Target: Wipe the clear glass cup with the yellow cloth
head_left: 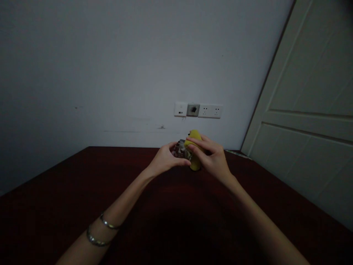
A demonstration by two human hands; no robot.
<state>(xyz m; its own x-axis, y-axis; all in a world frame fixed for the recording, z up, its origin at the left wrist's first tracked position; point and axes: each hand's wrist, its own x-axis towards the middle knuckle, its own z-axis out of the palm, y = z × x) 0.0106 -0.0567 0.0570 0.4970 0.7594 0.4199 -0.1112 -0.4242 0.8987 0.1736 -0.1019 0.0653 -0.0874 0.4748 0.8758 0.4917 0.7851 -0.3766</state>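
My left hand (pixel 168 159) is closed around a small clear, faceted glass piece (pixel 181 150), its thumb below and its fingers behind. Dim light and the fingers hide the exact shape of the glass. A yellow sponge (pixel 196 164) is gripped in my right hand (pixel 211 151), fingers and thumb across its near face. The sponge is held upright against the right side of the glass. Both hands are together above the far part of a dark red table (pixel 132 195).
Behind the table stands a pale wall (pixel 124 73) with a row of sockets and switches (pixel 209 110). A light panelled door (pixel 311 121) borders the right side. A thin flat strip (pixel 238 154) lies at the table's far right edge. Two silver bangles (pixel 96 241) circle my left forearm.
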